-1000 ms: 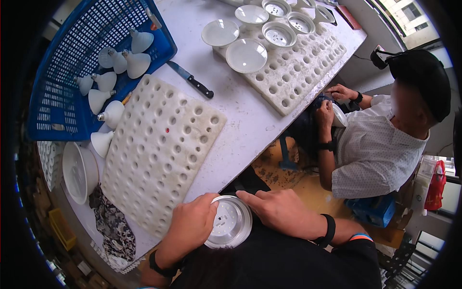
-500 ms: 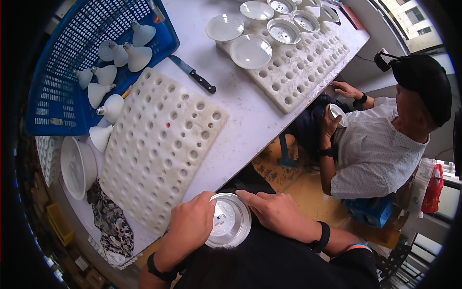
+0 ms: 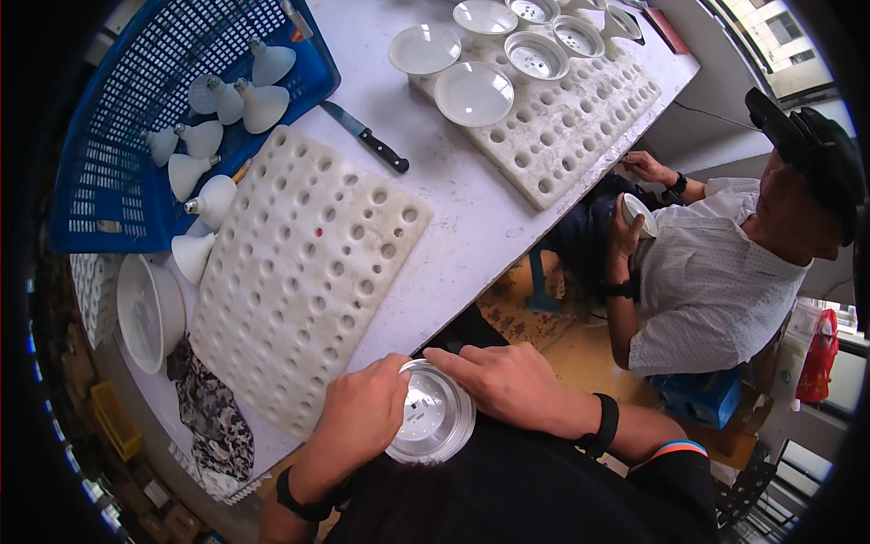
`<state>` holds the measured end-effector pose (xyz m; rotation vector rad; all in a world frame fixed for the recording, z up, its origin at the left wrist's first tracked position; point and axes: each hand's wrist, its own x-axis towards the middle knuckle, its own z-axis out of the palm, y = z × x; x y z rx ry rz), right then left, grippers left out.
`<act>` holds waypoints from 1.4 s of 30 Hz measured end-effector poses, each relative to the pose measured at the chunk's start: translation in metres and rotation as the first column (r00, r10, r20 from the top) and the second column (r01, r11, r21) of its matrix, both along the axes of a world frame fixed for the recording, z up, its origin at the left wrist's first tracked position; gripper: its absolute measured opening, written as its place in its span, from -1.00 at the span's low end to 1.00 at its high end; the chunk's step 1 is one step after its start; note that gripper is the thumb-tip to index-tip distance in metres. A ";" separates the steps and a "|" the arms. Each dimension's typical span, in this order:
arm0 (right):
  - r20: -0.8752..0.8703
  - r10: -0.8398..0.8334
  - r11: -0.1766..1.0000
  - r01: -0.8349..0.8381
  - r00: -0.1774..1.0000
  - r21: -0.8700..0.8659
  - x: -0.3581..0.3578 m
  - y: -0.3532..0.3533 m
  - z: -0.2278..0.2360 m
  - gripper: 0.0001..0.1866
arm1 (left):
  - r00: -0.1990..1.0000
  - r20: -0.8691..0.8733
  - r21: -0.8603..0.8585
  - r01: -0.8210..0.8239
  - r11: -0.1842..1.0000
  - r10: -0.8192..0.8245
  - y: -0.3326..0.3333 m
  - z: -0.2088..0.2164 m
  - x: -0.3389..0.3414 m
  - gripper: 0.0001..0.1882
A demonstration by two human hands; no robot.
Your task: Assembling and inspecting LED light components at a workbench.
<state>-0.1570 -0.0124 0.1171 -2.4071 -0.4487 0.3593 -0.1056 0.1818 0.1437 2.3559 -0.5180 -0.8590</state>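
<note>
I hold a round white lamp housing with a shiny inside (image 3: 428, 419) in my lap, just off the table's near edge. My left hand (image 3: 364, 415) grips its left rim. My right hand (image 3: 501, 379) lies over its upper right rim, fingers spread along the edge. Both wrists wear dark bands. Right in front of my hands lies a white foam tray with many round holes (image 3: 299, 272), all of them without lamps.
A blue plastic basket (image 3: 136, 109) at the far left holds several white lamp bulbs. A black-handled knife (image 3: 367, 138) lies on the white table (image 3: 471, 227). A second foam tray (image 3: 562, 127) carries several round housings. A seated person in a white shirt (image 3: 716, 272) works at the right.
The view has shifted slightly. My hands keep their hold on the housing, with the right fingers moved a little along its rim.
</note>
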 end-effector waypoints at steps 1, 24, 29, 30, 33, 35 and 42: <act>0.001 0.003 1.000 -0.003 1.000 0.001 0.000 0.000 -0.001 -0.57 | 1.000 -0.005 0.000 -0.003 1.000 0.003 0.000 0.000 0.000 -0.82; -0.193 -0.003 0.820 0.113 0.981 0.561 0.011 -0.011 -0.027 -0.78 | 0.990 -0.134 -0.078 -0.054 0.995 0.043 -0.003 0.003 0.000 -0.77; -0.281 -0.022 0.806 0.183 0.960 0.564 0.009 -0.010 -0.025 -0.77 | 0.998 -0.053 -0.175 -0.036 0.984 0.027 -0.004 0.001 0.000 -0.71; -0.298 -0.021 0.785 0.200 0.954 0.586 0.008 -0.010 -0.025 -0.77 | 0.998 -0.053 -0.175 -0.033 0.984 0.024 -0.004 0.001 0.000 -0.71; -0.372 -0.017 0.763 0.252 0.928 0.595 0.006 -0.011 -0.027 -0.79 | 0.998 -0.049 -0.204 -0.049 0.978 0.040 -0.004 -0.001 -0.001 -0.70; -0.326 -0.035 0.750 0.241 0.945 0.616 0.003 -0.008 -0.034 -0.79 | 0.998 -0.064 -0.162 -0.027 0.986 0.017 -0.004 0.000 0.001 -0.76; -0.378 -0.146 0.800 0.334 0.914 0.497 -0.007 -0.012 -0.027 -0.80 | 0.692 -0.607 -0.306 -0.657 0.689 0.390 0.010 -0.012 0.014 -0.59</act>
